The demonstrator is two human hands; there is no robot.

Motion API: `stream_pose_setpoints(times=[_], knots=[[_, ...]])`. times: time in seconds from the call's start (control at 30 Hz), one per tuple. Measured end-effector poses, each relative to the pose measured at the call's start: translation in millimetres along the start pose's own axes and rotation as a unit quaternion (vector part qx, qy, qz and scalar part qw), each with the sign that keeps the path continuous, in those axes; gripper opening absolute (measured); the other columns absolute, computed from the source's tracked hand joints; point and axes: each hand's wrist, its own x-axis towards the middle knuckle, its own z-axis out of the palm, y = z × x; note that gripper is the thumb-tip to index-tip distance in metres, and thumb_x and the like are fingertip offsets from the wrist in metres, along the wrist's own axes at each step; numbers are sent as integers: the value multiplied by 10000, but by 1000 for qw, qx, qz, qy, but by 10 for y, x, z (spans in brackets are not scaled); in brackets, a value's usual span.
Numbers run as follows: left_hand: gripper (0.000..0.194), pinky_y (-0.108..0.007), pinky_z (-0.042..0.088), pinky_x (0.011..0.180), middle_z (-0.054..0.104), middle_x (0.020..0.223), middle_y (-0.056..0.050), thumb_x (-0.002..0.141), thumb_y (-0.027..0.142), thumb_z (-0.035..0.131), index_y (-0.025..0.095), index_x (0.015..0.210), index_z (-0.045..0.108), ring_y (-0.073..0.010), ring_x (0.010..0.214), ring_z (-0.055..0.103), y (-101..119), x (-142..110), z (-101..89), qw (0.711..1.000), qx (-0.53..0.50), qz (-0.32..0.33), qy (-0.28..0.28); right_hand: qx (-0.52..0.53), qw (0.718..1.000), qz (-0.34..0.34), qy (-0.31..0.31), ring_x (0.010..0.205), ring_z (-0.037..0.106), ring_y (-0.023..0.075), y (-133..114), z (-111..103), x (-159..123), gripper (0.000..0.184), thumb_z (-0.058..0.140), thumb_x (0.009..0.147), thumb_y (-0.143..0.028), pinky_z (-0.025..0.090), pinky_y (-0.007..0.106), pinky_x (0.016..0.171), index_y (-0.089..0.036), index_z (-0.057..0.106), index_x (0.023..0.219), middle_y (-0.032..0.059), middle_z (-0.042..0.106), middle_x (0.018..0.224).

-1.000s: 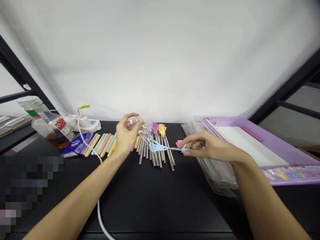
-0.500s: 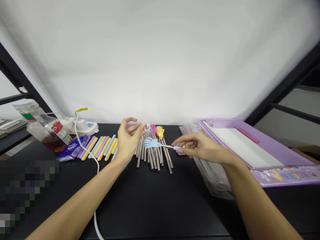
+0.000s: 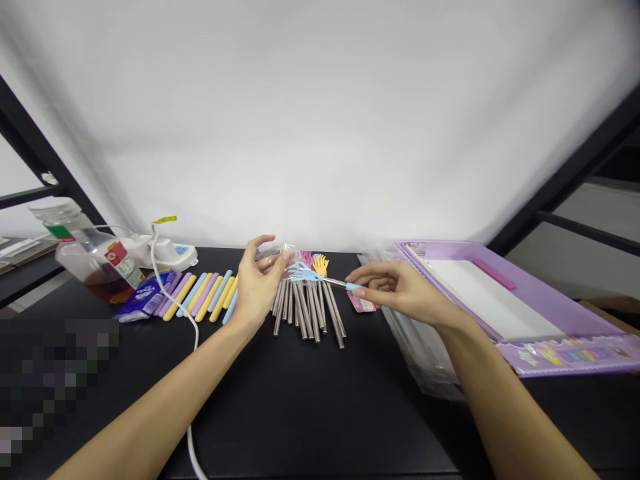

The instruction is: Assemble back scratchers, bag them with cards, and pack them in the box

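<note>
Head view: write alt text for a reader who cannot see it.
The right hand slides a blue hand-shaped scratcher toward a clear sleeve pinched by the left hand, above a pile of metal rods on a black table.

Both forearms are showing bare to the frame edge, no sleeves. Left hand (image 3: 257, 287) and right hand (image 3: 400, 293) are wearing no gloves; nails are showing short.

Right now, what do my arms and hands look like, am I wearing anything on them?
Both forearms are bare as far as the picture shows: no sleeves, gloves, watch or bracelet in view. The left hand and the right hand are bare too, with slim fingers. Whether a ring sits on any finger is too small to tell. No markings or cables are on either arm.
</note>
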Motion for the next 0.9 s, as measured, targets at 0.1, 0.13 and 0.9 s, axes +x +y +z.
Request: stream_pose_setpoints(times=[0.1, 0.13, 0.9], knots=[[516, -316, 631, 766, 775, 852, -55, 774, 358, 826, 233, 1193, 553, -245, 891, 773, 42, 4, 6, 1000, -2, 9, 8, 3, 1000, -6, 4, 643, 646, 174, 7, 0, 3, 304, 726, 831, -426, 485, 311, 563, -191, 739, 1023, 43, 715, 760], [506, -332, 634, 778, 775, 848, -54, 771, 349, 827, 227, 1181, 556, -245, 868, 776, 57, 9, 4, 1000, -2, 11, 13, -9, 1000, -10, 14, 637, 641, 172, 11, -9, 2, 304, 732, 823, -433, 483, 308, 555, -193, 747, 1009, 42, 713, 755], [472, -286, 568, 813, 730, 932, -35, 817, 368, 790, 266, 1236, 597, -210, 909, 730, 23, -269, 215, 994, 2, -12, -105, 185, 981, 6, 54, 539, 597, 107, 36, 432, 147, 357, 850, 738, -376, 458, 247, 565, -195, 560, 838, -53, 615, 619]])
